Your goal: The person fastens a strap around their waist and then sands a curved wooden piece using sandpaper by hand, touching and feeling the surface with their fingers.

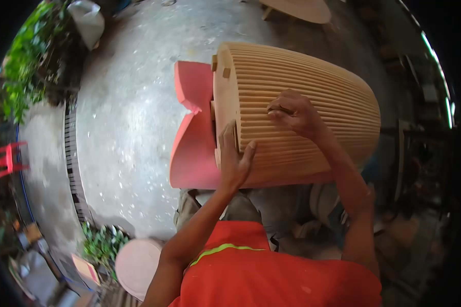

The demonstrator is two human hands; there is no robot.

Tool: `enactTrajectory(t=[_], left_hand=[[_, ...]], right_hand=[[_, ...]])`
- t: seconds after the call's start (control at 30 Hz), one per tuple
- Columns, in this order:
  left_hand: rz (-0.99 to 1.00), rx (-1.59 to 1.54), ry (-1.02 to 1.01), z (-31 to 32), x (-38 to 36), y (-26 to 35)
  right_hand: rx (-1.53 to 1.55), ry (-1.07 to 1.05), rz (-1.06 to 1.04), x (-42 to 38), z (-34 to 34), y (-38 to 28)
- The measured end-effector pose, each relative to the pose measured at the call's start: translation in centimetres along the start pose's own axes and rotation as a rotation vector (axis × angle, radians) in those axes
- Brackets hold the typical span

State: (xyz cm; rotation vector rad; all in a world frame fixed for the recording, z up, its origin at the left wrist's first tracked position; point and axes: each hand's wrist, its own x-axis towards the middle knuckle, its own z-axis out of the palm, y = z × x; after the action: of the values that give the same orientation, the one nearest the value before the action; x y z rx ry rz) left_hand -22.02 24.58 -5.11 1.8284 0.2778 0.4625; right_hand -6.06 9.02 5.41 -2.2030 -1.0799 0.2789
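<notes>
A large wooden piece with a ribbed, rounded surface lies on its side over a pink support. My left hand rests at the piece's flat end, its thumb on the ribbed edge and its fingers spread along the end face. Over the ribs, my right hand is closed in a pinch around something small and dark that I cannot make out. Small wooden blocks stick out from the flat end near its top.
A round wooden top stands at the upper right. Leafy plants and a white sack are at the upper left. A red plastic stool is at the far left. A round pinkish disc lies at the lower left.
</notes>
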Motion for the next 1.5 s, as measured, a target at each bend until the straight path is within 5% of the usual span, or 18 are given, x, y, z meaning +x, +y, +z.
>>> enactTrajectory(t=[0.33, 0.53, 0.7, 0.97, 1.1, 1.5], left_hand=[[-0.014, 0.176, 0.227, 1.6, -1.5, 0.8], [-0.077, 0.188, 0.263, 1.7, -1.7, 1.0], [0.039, 0.23, 0.302, 2.1, -1.2, 0.4], [-0.036, 0.253, 0.314, 2.0, -1.5, 1.3], [-0.018, 0.279, 0.322, 1.9, -1.6, 0.9], [-0.034, 0.266, 0.311, 1.9, -1.4, 1.1]], right_hand=[[-0.048, -0.013, -0.121, 1.2, -0.9, 2.2], [-0.098, -0.064, -0.213, 1.2, -0.5, 2.5], [-0.023, 0.139, -0.409, 4.9, 4.8, -0.2], [0.034, 0.031, -0.302, 3.7, 3.3, -0.2], [0.015, 0.103, -0.433, 5.5, 4.1, -1.0], [0.007, -0.17, 0.092, 4.4, 0.9, -0.6]])
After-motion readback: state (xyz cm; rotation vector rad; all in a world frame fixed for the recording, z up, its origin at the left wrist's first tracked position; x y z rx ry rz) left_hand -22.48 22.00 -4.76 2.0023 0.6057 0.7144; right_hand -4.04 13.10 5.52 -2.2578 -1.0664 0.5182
